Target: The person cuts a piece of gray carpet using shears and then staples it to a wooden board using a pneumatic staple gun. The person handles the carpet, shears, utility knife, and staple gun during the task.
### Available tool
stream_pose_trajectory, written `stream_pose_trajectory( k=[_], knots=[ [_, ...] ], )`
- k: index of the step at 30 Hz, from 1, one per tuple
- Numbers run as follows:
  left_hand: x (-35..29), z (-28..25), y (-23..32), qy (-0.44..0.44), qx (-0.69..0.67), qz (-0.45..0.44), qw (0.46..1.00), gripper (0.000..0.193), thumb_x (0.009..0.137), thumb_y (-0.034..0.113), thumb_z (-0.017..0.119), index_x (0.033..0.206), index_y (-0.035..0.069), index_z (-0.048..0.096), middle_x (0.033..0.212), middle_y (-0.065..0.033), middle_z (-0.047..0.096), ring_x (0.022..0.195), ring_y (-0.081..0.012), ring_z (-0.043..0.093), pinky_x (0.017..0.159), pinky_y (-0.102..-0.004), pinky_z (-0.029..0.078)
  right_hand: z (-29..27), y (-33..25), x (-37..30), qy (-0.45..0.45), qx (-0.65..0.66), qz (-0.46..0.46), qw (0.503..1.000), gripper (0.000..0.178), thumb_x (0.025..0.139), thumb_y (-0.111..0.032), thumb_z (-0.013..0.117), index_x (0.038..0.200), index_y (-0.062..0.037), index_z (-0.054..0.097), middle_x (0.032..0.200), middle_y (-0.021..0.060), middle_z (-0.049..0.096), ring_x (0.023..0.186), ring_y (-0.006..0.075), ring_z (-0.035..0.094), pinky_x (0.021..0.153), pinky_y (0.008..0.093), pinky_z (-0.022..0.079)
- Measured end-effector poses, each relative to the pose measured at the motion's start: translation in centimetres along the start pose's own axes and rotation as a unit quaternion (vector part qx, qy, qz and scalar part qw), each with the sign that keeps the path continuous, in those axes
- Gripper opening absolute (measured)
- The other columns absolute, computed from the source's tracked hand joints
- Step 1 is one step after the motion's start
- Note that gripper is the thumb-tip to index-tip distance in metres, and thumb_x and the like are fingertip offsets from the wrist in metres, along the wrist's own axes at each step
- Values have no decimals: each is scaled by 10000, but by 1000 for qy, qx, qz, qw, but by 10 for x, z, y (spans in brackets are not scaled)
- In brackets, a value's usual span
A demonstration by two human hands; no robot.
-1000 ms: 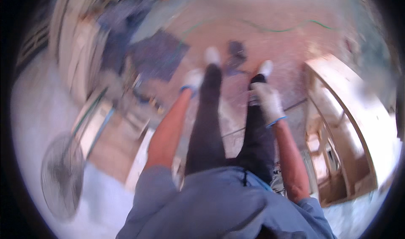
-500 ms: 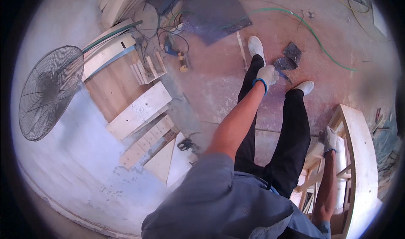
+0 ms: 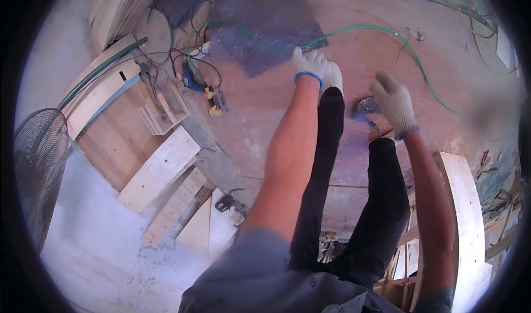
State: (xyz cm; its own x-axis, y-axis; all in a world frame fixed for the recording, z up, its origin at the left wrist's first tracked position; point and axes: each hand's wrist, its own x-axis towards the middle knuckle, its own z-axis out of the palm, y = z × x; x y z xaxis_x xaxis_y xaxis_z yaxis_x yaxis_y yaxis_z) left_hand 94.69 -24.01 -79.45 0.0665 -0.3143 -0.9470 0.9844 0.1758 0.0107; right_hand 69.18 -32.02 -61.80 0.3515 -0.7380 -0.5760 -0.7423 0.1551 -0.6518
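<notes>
My left hand [image 3: 311,65], in a white glove with a blue cuff, is raised in front of my left shoe [image 3: 332,76]. Its thumb stands apart from the loosely bent fingers, and I see nothing in it. To the right, my gloved right hand [image 3: 395,104] hangs in the air over my right foot, its fingers stretched out and partly blurred. A dark scrap piece [image 3: 367,106] lies on the floor between my feet, beside the right hand, which hides part of that area. Neither hand visibly touches the wooden frame [image 3: 462,202] at my right.
A green hose [image 3: 412,50] crosses the reddish floor. A dark mat [image 3: 265,25] lies ahead. At left are a yellow power tool [image 3: 213,103], wooden boards [image 3: 160,166] and a mesh fan [image 3: 41,169]. Tools and scraps [image 3: 500,202] lie at far right.
My right hand has come off the wooden frame and moved forward to the middle. My left hand has moved forward and left, away from the dark scraps. The whole view has shifted slightly.
</notes>
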Motion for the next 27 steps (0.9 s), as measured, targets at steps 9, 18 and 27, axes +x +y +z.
stream_pose_trajectory(
  k=[9,18,27],
  knots=[
    [-64,45,29,-123,-54,91,987,247,1025,217,496,1093,1,595,837,-71,560,799,-256,565,944,-523,501,76,-73,147,-230,-111,-142,956,426,973,-346,639,1271,-42,662,1165,216,715,1066,399,683,914,468,529],
    [-252,-21,203,-18,-37,179,983,162,1035,212,519,1064,62,570,654,82,376,535,-93,401,726,-386,516,-67,-140,-103,-388,-276,50,878,485,1021,-407,506,816,-17,709,807,242,694,731,437,679,706,556,508],
    [-311,-32,262,211,161,171,949,204,1025,278,508,854,173,537,647,57,373,478,-112,323,477,-324,307,-159,-74,-205,-315,-363,92,872,479,981,-444,488,792,-72,724,836,217,703,812,432,684,740,553,524]
  ],
)
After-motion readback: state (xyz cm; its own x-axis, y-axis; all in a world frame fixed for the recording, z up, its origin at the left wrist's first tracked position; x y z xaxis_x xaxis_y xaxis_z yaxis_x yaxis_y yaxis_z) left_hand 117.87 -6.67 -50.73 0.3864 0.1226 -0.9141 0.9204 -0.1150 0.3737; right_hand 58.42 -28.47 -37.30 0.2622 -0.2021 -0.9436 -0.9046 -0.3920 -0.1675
